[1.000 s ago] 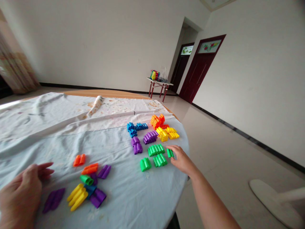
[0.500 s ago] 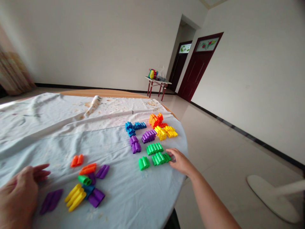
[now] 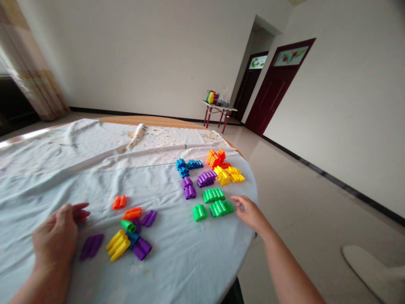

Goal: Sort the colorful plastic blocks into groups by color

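Observation:
My left hand (image 3: 60, 232) rests at the left of the table, fingers stretched out and holding nothing. Just right of it lies a purple ribbed plastic piece (image 3: 91, 246). Beyond that are a yellow piece (image 3: 118, 245), a green tube piece (image 3: 128, 225), a blue piece (image 3: 133, 240), a few more purple ones and two orange pieces (image 3: 119, 202). At the table's right edge, my right hand (image 3: 249, 212) has its fingers loosely apart with nothing seen in them. A green row of joined tubes (image 3: 221, 208) lies just left of its fingertips, with a small gap.
Sorted groups stand at the right: green pieces (image 3: 200, 212), purple pieces (image 3: 206, 178), blue pieces (image 3: 182, 167), yellow pieces (image 3: 222, 175) and orange pieces (image 3: 215, 158). A cloth (image 3: 171, 270) covers the round table. A small table (image 3: 218, 105) with bags stands by the far wall.
My right hand has drawn back slightly from the green row, which it was touching. The view has turned a little left, so everything sits further right. The left hand stays open.

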Demonstrator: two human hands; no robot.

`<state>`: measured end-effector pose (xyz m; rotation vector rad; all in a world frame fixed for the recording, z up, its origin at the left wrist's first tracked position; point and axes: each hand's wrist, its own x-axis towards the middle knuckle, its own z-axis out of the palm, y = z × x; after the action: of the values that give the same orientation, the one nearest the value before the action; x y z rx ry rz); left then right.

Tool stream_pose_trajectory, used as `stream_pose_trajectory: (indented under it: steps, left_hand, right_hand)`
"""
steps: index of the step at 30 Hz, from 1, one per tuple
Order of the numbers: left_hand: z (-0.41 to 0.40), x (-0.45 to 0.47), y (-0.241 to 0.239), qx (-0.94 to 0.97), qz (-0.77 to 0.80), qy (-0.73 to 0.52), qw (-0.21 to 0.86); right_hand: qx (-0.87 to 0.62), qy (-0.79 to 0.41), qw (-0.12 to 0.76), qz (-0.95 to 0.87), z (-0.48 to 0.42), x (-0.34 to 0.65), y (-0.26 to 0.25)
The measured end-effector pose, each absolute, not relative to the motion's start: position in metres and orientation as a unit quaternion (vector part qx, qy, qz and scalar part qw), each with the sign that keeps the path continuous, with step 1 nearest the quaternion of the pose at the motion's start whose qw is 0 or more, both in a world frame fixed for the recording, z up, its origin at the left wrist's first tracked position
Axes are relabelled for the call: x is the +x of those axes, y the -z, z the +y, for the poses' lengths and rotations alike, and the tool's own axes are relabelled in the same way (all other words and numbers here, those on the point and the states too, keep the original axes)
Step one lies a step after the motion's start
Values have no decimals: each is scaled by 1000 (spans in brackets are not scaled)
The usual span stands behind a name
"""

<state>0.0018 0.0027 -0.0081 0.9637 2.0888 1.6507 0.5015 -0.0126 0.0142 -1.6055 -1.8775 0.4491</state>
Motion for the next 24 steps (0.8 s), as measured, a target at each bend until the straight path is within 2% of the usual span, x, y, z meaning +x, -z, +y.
stream_pose_trajectory:
  steps: [3,6,13,20,24]
  left_hand:
    - [-3,12,-5,329,714,-586,197]
    - [-4,12,-8,325,711,-589,203]
    - [-8,12,-9,331,700,-595,215]
    - [-10,10,-10,327,699,-600,209]
    - [-9,9,-9,330,695,-603,210]
  right_hand:
    - [-592,-119,375,-703,-13,481,-35]
    - [-523,-136,400,-740,-17,433,-57]
    - [-355,-221,319,-851,-23,307,-56]
    - [-378,-161,265,-872,-5,263,-25]
    - [-386,-157,264,-870,-4,260,-18]
